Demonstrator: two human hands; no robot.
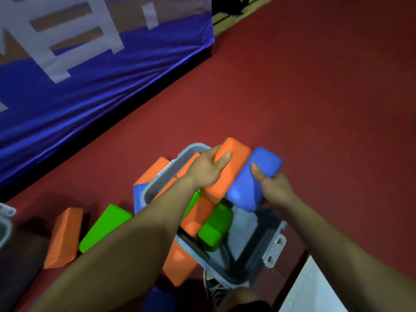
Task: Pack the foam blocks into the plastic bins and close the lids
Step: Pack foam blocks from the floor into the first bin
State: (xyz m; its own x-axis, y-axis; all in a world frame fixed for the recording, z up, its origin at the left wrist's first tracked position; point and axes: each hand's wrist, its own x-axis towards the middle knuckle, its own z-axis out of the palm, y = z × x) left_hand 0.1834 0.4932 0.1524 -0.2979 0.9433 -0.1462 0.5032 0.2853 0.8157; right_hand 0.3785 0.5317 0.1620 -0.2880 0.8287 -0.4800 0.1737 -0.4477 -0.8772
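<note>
A grey plastic bin stands open on the red floor below me. My left hand grips an orange foam block tilted over the bin's far side. Right beside it, my right hand holds a blue foam block, thumb on its top face. Inside the bin lie a green block and an orange block, with more orange ones along the far wall. No lid is on the bin.
Loose blocks lie on the floor left of the bin: an orange one, a green one, another orange one against the bin's near side. A blue draped banner bounds the left. A second bin's corner shows at far left. My shoe is below.
</note>
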